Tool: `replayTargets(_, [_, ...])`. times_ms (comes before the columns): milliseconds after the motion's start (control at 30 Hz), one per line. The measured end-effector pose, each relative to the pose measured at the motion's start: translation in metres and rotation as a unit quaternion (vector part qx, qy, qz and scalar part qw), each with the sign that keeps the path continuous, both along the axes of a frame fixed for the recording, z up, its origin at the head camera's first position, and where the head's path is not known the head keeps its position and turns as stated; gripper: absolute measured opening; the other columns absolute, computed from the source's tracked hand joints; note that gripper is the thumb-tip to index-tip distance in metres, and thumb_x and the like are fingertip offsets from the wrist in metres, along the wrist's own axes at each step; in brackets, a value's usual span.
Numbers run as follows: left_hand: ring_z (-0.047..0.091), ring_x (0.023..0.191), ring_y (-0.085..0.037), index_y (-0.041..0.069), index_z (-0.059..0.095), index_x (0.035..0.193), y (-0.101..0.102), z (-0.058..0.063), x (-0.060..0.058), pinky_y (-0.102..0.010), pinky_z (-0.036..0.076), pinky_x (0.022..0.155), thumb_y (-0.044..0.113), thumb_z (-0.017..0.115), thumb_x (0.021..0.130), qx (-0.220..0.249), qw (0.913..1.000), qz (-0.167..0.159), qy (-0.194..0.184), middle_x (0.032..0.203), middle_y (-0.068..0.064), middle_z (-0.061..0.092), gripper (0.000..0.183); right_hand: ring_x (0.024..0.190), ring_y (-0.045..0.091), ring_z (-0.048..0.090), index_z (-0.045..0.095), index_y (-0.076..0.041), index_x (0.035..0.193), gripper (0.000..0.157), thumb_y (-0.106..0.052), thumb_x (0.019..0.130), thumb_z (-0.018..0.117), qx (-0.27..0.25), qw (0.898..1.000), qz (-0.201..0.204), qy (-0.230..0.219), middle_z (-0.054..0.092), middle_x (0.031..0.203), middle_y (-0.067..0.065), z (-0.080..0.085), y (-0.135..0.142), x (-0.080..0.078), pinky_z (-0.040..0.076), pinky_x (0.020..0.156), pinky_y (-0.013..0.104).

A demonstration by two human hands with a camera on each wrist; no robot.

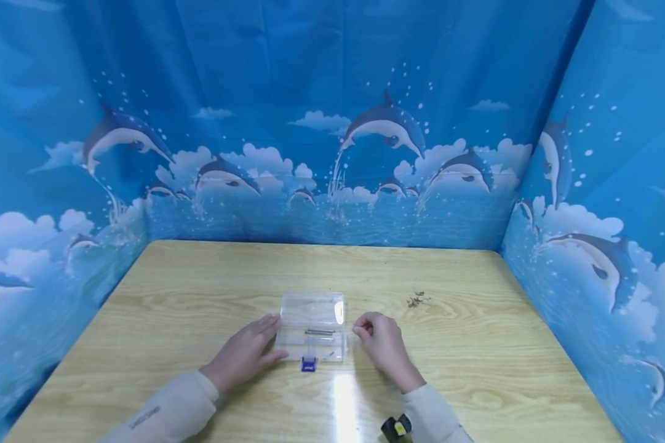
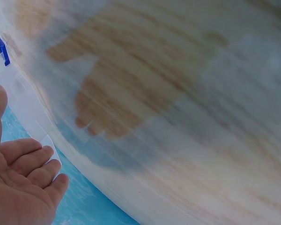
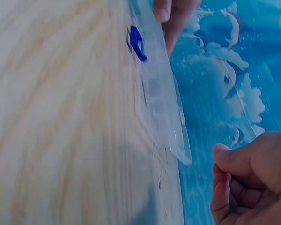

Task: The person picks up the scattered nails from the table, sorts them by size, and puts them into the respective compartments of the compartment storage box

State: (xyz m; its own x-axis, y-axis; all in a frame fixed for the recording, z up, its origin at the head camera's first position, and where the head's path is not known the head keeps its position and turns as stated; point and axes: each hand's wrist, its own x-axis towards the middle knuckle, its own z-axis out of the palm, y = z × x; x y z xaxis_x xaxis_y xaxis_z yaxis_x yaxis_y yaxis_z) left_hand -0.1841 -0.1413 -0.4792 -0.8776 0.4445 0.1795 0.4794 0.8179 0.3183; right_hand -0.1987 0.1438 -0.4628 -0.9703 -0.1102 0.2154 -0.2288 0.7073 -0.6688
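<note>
A clear plastic box (image 1: 290, 351) lies on the table with its lid (image 1: 310, 309) folded back and a blue latch (image 1: 308, 364) at the front. Thin long metal pieces (image 1: 319, 332) lie inside it, beside a smaller dark bit. My left hand (image 1: 246, 351) rests at the box's left side, fingers and thumb extended along the edge. To the right of the box, my right hand (image 1: 384, 347) is held with curled fingers, thumb tip against the index finger (image 3: 220, 187). No object shows between those fingertips.
A small loose pile of dark, thin pieces (image 1: 418, 299) lies on the wooden table (image 1: 210, 277) behind and right of my right hand. A black band with a yellow mark (image 1: 398, 427) is by the right sleeve. Blue dolphin-print curtains (image 1: 321, 184) stand behind the table and at its sides.
</note>
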Motion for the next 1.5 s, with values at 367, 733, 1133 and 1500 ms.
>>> replayTargets(367, [0.044,0.132,-0.035,-0.004,0.049,0.135,0.001,0.001,0.0,-0.052,0.036,0.109,0.042,0.066,0.088,-0.007,0.9999,0.002,-0.008,0.142,-0.02,0.046,0.068,0.061,0.007,0.053,0.07,-0.006,0.078,0.007,-0.009,0.084,0.073,0.0,0.999,-0.053,-0.009,0.063,0.069,-0.002,-0.004,0.032,-0.002,0.047,0.055,0.019])
replayTargets(733, [0.045,0.132,-0.034,-0.004,0.05,0.134,-0.001,0.0,-0.001,-0.051,0.037,0.109,0.044,0.065,0.088,-0.008,1.0,-0.003,-0.003,0.142,-0.02,0.047,0.068,0.064,0.009,0.056,0.071,-0.003,0.082,0.011,-0.013,0.083,0.075,0.002,0.994,-0.099,-0.036,0.066,0.073,0.0,-0.013,0.062,0.002,0.048,0.057,0.021])
replayTargets(1133, [0.045,0.132,-0.034,-0.004,0.05,0.134,-0.002,-0.002,-0.002,-0.052,0.038,0.108,0.044,0.065,0.089,-0.007,1.0,-0.004,0.001,0.142,-0.02,0.047,0.068,0.062,0.008,0.055,0.073,-0.006,0.079,0.006,-0.011,0.078,0.077,0.031,0.992,-0.107,-0.055,0.068,0.071,-0.002,-0.023,0.068,0.005,0.047,0.057,0.024])
replayTargets(1500, [0.046,0.13,-0.036,-0.006,0.05,0.133,-0.003,0.0,-0.001,-0.052,0.038,0.108,0.042,0.066,0.088,-0.003,0.9999,-0.016,0.002,0.14,-0.022,0.048,0.068,0.063,0.008,0.058,0.074,-0.007,0.078,0.006,-0.011,0.077,0.079,0.04,0.992,-0.101,-0.067,0.069,0.072,-0.002,-0.026,0.065,0.004,0.05,0.059,0.027])
